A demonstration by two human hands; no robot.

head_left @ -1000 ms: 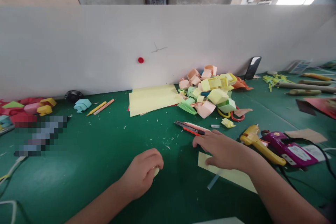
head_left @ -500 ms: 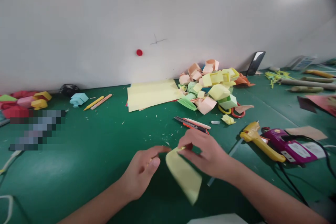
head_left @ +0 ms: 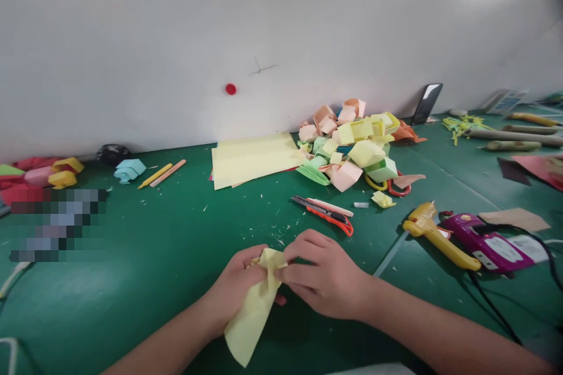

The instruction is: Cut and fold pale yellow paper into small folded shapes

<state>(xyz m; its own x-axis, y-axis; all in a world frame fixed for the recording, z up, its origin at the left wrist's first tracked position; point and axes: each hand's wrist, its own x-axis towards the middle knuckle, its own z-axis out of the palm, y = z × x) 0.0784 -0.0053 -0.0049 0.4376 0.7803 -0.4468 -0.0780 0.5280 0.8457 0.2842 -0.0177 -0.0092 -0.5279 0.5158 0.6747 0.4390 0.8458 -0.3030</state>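
Note:
A pale yellow paper piece (head_left: 251,322) hangs down from between the two hands, its wider end toward the lower left. My left hand (head_left: 240,281) is closed on it, the thumb pressing its upper part. My right hand (head_left: 323,272) pinches the top right edge of the same paper with thumb and fingers. Just beyond the hands lie an orange box cutter (head_left: 328,215) and a pale pink stick (head_left: 332,207) on the green table (head_left: 176,246).
Behind lie yellow sheets (head_left: 255,159) and a pile of folded papers (head_left: 352,146) with scissors (head_left: 399,185) beside it. To the right are a yellow glue gun (head_left: 440,237) and a purple device (head_left: 488,243). A phone (head_left: 427,104) leans on the white wall (head_left: 153,58).
The yellow paper has moved left and swung to hang toward the lower left. My left hand has closed on it. My right hand has shifted slightly left and down, uncovering the box cutter's handle.

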